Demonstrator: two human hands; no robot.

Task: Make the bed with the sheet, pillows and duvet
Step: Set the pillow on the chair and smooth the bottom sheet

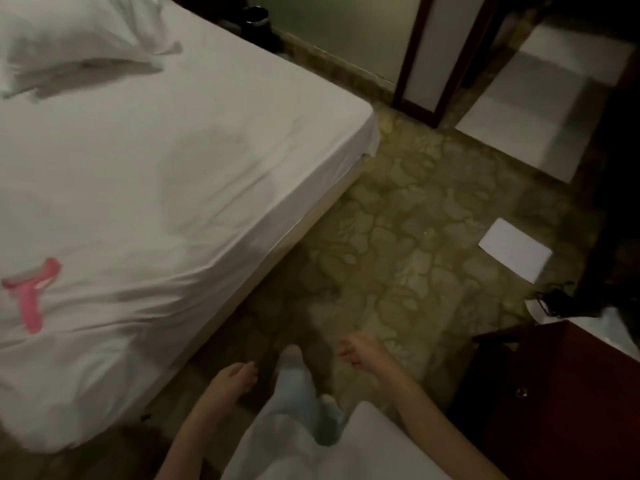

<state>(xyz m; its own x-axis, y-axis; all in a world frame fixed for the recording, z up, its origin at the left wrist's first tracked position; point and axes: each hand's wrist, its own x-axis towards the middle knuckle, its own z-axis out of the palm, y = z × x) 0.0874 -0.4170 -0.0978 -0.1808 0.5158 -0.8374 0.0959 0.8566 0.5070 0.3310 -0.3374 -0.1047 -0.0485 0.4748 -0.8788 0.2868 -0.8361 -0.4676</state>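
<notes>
Both hands are seen low in the head view, held over the carpet (415, 216), nothing gripped. L hand (235, 379) hangs w/ fingers loosely curled, empty; R hand (356, 348) likewise loosely curled and empty, apart from the L by the width of the legs.

Just left of the L hand the bed (301, 223) edge is found; the white sheet (156, 161) is already spread over the mattress, w/ wrinkles and the near corner bunched. Its long side runs up and to the right, away from the hands. A pink item (33, 292) lies on the sheet, left of and beyond the L hand; what it is can't be made out.

Farther off, up-left, one pillow (69, 39) is seen at the far end, tilted and blurred, apparently not settled flat. No duvet can be made out in view.

Judgement: sheet stage looks about done, pillows and duvet are still to be dealt w/. L hand is nearer the bed and pillow; any reach goes left and forward.

Right of the R hand, a white paper (516, 251) lies on the carpet, well apart, and a dark wood cabinet (554, 393) is beside it.
</notes>
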